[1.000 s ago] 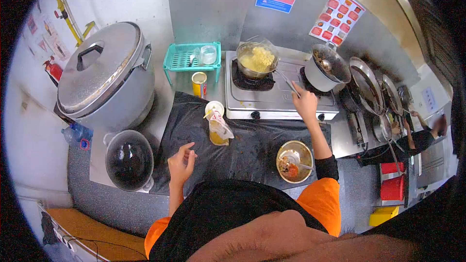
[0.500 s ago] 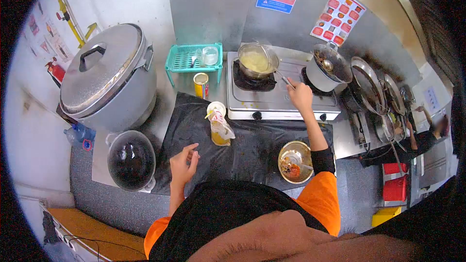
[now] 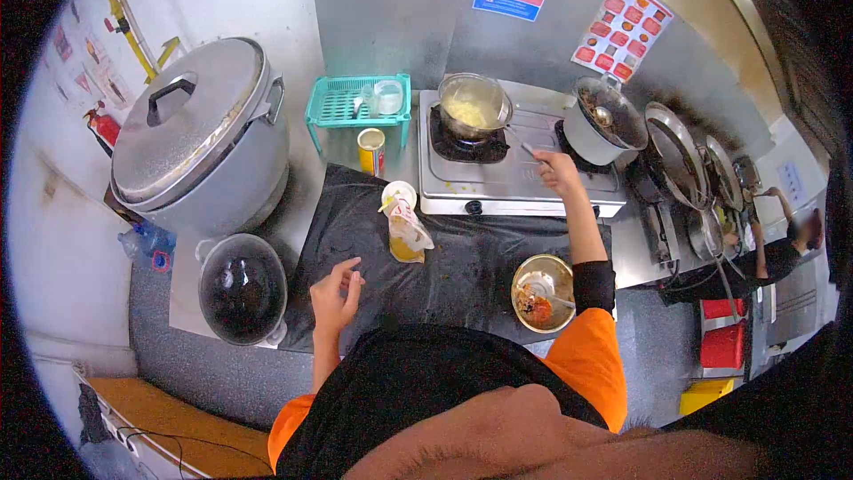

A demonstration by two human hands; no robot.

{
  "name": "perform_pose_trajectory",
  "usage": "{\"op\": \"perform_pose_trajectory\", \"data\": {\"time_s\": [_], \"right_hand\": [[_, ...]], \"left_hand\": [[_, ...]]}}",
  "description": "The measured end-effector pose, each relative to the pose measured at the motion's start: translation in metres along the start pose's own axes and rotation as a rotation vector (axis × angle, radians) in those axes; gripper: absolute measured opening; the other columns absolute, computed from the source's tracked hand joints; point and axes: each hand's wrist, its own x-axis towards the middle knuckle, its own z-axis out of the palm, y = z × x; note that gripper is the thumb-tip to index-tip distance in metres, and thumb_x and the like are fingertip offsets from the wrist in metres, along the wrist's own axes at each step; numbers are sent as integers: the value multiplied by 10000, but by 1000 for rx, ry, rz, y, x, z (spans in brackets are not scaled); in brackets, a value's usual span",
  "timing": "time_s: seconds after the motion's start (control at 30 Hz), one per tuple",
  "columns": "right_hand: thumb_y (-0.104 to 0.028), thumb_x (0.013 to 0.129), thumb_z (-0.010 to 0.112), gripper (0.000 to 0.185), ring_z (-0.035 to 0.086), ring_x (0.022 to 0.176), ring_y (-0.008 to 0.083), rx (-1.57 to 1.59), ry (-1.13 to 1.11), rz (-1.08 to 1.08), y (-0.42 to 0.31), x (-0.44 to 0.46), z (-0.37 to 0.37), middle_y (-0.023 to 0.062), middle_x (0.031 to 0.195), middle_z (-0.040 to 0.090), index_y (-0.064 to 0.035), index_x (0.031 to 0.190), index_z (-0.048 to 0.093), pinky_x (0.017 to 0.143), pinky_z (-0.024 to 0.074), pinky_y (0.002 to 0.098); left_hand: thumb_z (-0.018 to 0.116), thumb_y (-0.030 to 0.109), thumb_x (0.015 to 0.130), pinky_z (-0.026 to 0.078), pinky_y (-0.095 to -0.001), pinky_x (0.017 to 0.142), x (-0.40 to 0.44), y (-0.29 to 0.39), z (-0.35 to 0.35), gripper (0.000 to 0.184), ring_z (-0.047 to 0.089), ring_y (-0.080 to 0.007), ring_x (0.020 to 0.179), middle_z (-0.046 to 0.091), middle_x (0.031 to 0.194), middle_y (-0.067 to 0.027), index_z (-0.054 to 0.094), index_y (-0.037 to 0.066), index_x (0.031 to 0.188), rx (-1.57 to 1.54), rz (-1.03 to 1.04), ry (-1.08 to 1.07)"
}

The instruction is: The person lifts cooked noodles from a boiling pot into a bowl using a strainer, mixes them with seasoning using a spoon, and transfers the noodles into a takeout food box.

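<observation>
My right hand (image 3: 560, 175) is closed on the end of the handle of a metal saucepan (image 3: 491, 130). The pan sits on the left burner of a two-burner gas stove (image 3: 524, 180), with pale yellow food (image 3: 469, 111) inside. My left hand (image 3: 336, 296) hovers over the black plastic sheet (image 3: 355, 222), thumb and fingers apart, holding nothing. Beyond it stand an opened plastic packet (image 3: 408, 236) of yellowish contents and a small white tub (image 3: 399, 193). Below my right forearm rests a metal bowl (image 3: 558, 277) with orange and brown ingredients and a spoon.
A large lidded pot (image 3: 204, 142) and a dark wok (image 3: 242, 289) stand left. Behind are a yellow can (image 3: 370, 153) and a teal rack (image 3: 355, 93). A pot with a ladle (image 3: 593, 147) occupies the right burner. Several pans (image 3: 675, 160) and another person (image 3: 755, 258) are further right.
My right hand has shifted slightly right and down towards the end of the pan's handle. The food in the pan looks spread differently. My left hand has barely moved.
</observation>
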Motion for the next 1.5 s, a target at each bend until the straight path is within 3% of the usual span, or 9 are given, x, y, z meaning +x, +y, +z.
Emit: {"op": "perform_pose_trajectory", "data": {"time_s": [0.07, 0.4, 0.7, 0.77, 0.9, 1.13, 1.23, 1.3, 1.5], "right_hand": [[-234, 897, 455, 123, 190, 322, 20, 433, -214, 205, 4, 5, -9, -54, 508, 380, -126, 930, 504, 281, 142, 184], [-212, 901, 460, 162, 212, 329, 27, 759, -479, 240, 16, 0, -19, -60, 506, 346, -126, 770, 419, 296, 141, 189], [-175, 823, 552, 315, 360, 367, 65, 224, 8, -214, -6, -46, -11, -11, 558, 483, -66, 1119, 567, 334, 277, 216], [-195, 789, 586, 342, 524, 428, 194, -394, 260, -767, 2, -41, -4, 83, 610, 596, -131, 1125, 594, 442, 431, 320], [-254, 722, 632, 368, 579, 590, 368, -1048, 524, -774, -14, -84, 15, 213, 619, 570, -281, 1088, 608, 566, 468, 441], [-251, 737, 624, 366, 582, 577, 353, -978, 531, -780, -13, -74, 18, 206, 643, 589, -238, 1103, 604, 563, 468, 423], [-249, 744, 626, 365, 590, 590, 332, -646, 478, -1086, -2, -43, 15, 205, 709, 610, -189, 1103, 604, 584, 472, 393], [-244, 748, 631, 366, 607, 651, 324, -386, 269, -552, -7, -44, 19, 199, 771, 623, -149, 1101, 603, 629, 473, 376], [-289, 748, 615, 355, 620, 694, 324, -874, 425, -614, 5, -28, 20, 184, 758, 628, -207, 1094, 608, 643, 487, 387]], "left_hand": [[544, 91, 817, 480, -257, 523, -2, 0, 0, 199, 616, -154, 555, 634, 649, -66, 585, 55, 1008, -1, -7, 5], [539, 83, 820, 477, -252, 526, -3, 1, -4, 181, 622, -155, 564, 635, 647, -69, 589, 54, 991, -2, -51, 23], [544, 84, 818, 483, -248, 538, -1, -2, 0, 179, 631, -154, 577, 636, 645, -73, 588, 56, 989, 6, -57, 16], [546, 86, 818, 483, -248, 537, 0, 0, 2, 179, 630, -155, 573, 636, 645, -71, 588, 56, 989, -14, -60, 19], [542, 102, 824, 477, -254, 519, 2, 1, 4, 181, 623, -158, 559, 636, 645, -63, 589, 57, 993, 9, -8, 5], [538, 112, 827, 471, -261, 509, -2, -1, 0, 183, 614, -162, 535, 635, 640, -61, 589, 66, 998, 22, -46, -5], [538, 109, 827, 474, -260, 513, -3, 0, -3, 185, 617, -161, 541, 636, 642, -62, 589, 67, 999, 21, -25, -2], [538, 107, 826, 476, -260, 517, -3, 1, -5, 185, 618, -161, 544, 635, 641, -63, 589, 65, 999, 22, -21, 3], [540, 103, 824, 482, -258, 528, -7, 1, -7, 186, 624, -160, 554, 636, 645, -69, 589, 62, 999, 9, -26, 0]]}}
